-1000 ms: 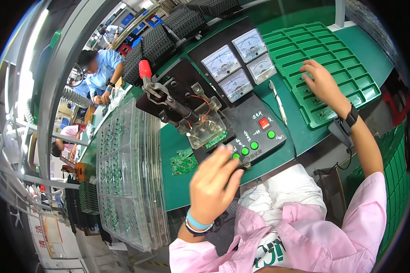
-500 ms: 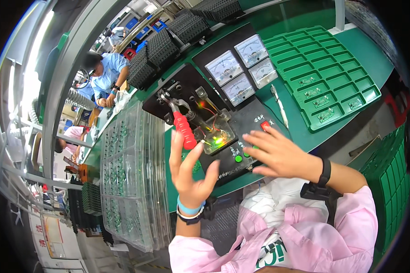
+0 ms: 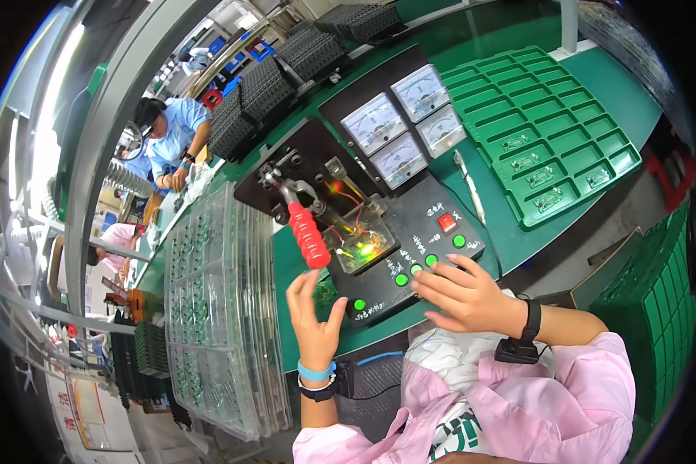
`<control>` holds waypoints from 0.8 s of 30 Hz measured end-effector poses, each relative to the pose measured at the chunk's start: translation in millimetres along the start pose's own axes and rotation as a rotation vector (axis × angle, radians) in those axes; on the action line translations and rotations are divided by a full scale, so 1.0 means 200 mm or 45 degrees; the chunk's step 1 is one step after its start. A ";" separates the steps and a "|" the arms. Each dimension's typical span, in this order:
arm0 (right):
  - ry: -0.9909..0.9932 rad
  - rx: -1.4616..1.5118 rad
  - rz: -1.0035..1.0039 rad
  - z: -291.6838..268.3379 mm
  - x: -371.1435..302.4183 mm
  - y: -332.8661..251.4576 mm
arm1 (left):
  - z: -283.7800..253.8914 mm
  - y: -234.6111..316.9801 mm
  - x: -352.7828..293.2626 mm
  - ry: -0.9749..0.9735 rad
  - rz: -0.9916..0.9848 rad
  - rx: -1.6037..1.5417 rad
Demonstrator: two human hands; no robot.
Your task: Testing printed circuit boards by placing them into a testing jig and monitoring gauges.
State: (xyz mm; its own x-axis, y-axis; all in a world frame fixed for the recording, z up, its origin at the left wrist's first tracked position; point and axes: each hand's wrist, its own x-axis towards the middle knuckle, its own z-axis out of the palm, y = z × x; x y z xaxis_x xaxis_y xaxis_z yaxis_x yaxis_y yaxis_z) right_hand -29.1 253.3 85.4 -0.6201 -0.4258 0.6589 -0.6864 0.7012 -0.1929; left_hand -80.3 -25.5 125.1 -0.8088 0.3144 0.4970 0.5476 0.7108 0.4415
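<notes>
A black test box (image 3: 410, 224) stands on the green bench, carrying a toggle clamp with a red ribbed handle (image 3: 309, 236). Its clear fixture (image 3: 359, 246) glows yellow-green, with a red light behind and thin red wires. My left hand (image 3: 314, 321) holds nothing, thumb and fingers apart, just below the handle's end. My right hand (image 3: 464, 298) spreads over the box's front edge, fingertips at the row of green buttons (image 3: 401, 280); whether one is pressed I cannot tell. Farther right on the box is a red switch (image 3: 446, 223). Four-dial panel meters (image 3: 375, 121) stand behind.
A green compartment tray (image 3: 545, 139) at the right holds several small circuit boards. Beside it lies a white pen-like tool (image 3: 470, 185) with a cable. Stacked clear trays (image 3: 201, 309) of boards stand at left, black racks (image 3: 247, 100) behind. A co-worker in blue (image 3: 179, 135) sits beyond.
My left hand has dropped toward me from beside the red handle. My right hand has drawn back a little, uncovering more green buttons and the red switch.
</notes>
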 end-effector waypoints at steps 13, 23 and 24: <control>-0.645 0.103 0.081 -0.16 0.27 0.05 | -0.13 0.06 0.23 -0.509 0.124 0.136; 0.919 0.753 0.098 -0.15 1.44 0.22 | -0.10 0.01 0.10 -0.160 0.114 -0.055; 0.947 0.790 0.045 -0.13 1.42 0.21 | -0.12 -0.01 0.07 -0.144 0.104 -0.043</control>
State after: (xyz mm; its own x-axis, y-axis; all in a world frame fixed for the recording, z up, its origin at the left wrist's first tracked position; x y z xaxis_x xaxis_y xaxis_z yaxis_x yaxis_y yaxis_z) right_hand -223.5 176.7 282.8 -0.3917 0.2102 0.8958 -0.8826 0.1893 -0.4304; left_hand -88.3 -37.8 148.7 -0.7791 0.4404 0.4461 0.6180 0.6591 0.4286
